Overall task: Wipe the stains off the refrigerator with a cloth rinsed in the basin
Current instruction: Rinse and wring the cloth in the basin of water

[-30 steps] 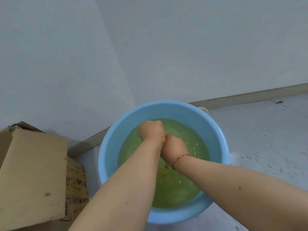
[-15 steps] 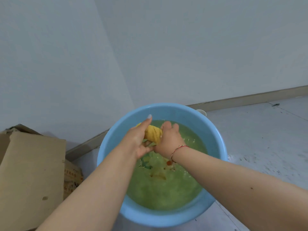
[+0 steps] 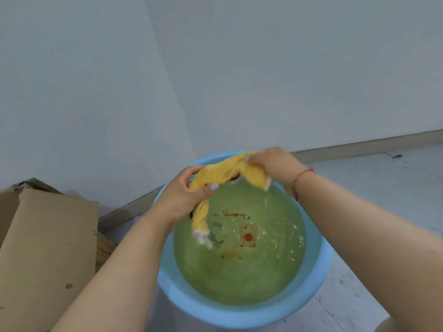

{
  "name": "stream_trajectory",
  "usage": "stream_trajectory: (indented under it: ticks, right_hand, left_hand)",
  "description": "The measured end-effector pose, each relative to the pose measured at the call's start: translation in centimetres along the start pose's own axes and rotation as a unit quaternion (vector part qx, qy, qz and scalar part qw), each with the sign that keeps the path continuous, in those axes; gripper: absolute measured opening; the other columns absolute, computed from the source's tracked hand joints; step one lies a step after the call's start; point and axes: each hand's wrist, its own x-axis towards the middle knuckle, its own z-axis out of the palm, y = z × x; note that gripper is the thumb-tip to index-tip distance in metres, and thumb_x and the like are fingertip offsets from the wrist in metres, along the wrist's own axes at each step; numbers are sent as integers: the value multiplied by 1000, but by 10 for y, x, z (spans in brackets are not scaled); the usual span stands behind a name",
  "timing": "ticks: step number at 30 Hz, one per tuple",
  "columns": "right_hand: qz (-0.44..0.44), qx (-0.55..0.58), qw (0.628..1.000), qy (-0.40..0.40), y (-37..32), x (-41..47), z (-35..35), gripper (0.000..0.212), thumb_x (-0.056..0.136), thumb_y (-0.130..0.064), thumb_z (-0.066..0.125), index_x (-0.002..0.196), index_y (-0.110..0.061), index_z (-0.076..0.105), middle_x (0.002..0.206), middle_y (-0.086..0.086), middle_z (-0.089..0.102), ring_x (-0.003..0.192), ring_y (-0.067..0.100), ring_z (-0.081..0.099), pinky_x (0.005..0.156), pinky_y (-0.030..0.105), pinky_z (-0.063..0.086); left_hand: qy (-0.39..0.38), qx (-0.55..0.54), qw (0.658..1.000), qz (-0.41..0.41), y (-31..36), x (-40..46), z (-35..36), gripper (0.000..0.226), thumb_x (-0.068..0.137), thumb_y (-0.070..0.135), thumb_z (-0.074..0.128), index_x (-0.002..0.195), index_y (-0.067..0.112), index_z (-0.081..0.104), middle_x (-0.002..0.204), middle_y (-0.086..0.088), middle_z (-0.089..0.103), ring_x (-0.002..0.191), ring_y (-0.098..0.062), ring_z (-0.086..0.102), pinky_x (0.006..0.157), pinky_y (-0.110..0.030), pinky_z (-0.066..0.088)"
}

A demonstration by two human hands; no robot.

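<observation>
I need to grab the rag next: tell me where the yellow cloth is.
In the head view, the yellow terry cloth hangs centre frame between the left hand and right hand, above the round blue plastic basin.

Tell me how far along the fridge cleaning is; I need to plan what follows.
Done: the yellow cloth is wetted and lifted above the greenish water in the blue basin. In hand: left hand and right hand grip it by its ends. Left: wiping; no refrigerator is in view.

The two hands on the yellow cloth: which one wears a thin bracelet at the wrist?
The right hand, gripping the far end of the yellow cloth; the left hand has a bare wrist.
</observation>
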Motion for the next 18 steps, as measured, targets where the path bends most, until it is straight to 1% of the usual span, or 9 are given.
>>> stream_trajectory:
  ticks: [1, 2, 4, 6, 8, 11, 14, 16, 18]
  right_hand:
    - [41, 210, 976, -40, -5, -1, -5, 26, 89, -37, 55, 78, -14, 61, 73, 3, 57, 60, 13, 55, 58, 26, 46]
    - [62, 390, 915, -87, -7, -2, -10, 40, 85, -51, 52, 87, -13, 65, 78, 5, 62, 67, 15, 59, 63, 28, 49]
    - [85, 561, 813, -131, 0, -1, -13, 75, 78, -74, 39, 108, -10, 65, 100, 8, 64, 95, 21, 61, 80, 36, 51]
    - [117, 525, 833, -131, 9, 0, -4, 87, 78, -79, 31, 120, -9, 60, 118, 11, 60, 112, 25, 56, 90, 41, 48]
    - [125, 429, 883, -147, 12, -5, 13, 82, 78, -76, 35, 118, -9, 60, 114, 10, 64, 109, 24, 59, 89, 41, 48]
    - [100, 330, 927, -149, 11, -8, 30, 52, 86, -49, 55, 113, -6, 63, 99, 7, 70, 91, 21, 66, 81, 38, 54]
    - [112, 328, 935, -80, 8, -6, 31, 13, 94, -11, 54, 99, -1, 61, 83, 9, 68, 72, 19, 66, 73, 33, 57]
    - [137, 360, 922, -42, 9, -4, 31, 14, 94, -9, 48, 88, -4, 60, 74, 7, 65, 66, 19, 64, 67, 33, 57]
    - [140, 313, 938, -47, 10, -8, 34, 22, 94, -27, 53, 87, -9, 64, 73, 5, 67, 69, 20, 65, 69, 35, 57]
  left_hand:
    - [-32, 0, 999, -8, 0, 0, -3, 58, 69, 35, 84, 119, 34, 54, 82, -3, 65, 63, -16, 61, 48, -25, 45]
    - [-59, -18, 998, -11, 0, 0, -4, 62, 65, 39, 86, 117, 36, 54, 81, -3, 64, 65, -19, 59, 51, -27, 45]
    - [-82, -95, 992, -6, 5, -1, -1, 42, 71, 44, 78, 104, 28, 59, 75, -2, 60, 65, -18, 53, 54, -27, 45]
    - [-68, -154, 985, -24, 11, -3, 8, 21, 91, 43, 58, 91, 23, 63, 69, 2, 61, 59, -13, 55, 53, -26, 46]
    - [-68, -172, 981, -57, 13, -3, 13, 37, 100, 42, 39, 97, 18, 67, 76, 1, 71, 63, -12, 66, 56, -26, 52]
    - [-70, -189, 975, -93, 17, -5, 18, 46, 102, 41, 34, 104, 10, 69, 99, -10, 75, 86, -20, 72, 73, -31, 55]
    - [-41, -177, 978, -103, 22, -5, 20, 47, 103, 37, 37, 91, 8, 72, 86, -12, 75, 74, -20, 72, 64, -29, 55]
    - [-16, -142, 985, -95, 21, -4, 21, 48, 102, 39, 39, 85, 12, 74, 87, -12, 75, 77, -21, 72, 71, -33, 57]
    - [-3, -52, 997, -63, 17, -4, 23, 50, 100, 49, 38, 83, 22, 77, 94, -6, 76, 90, -21, 71, 88, -40, 53]
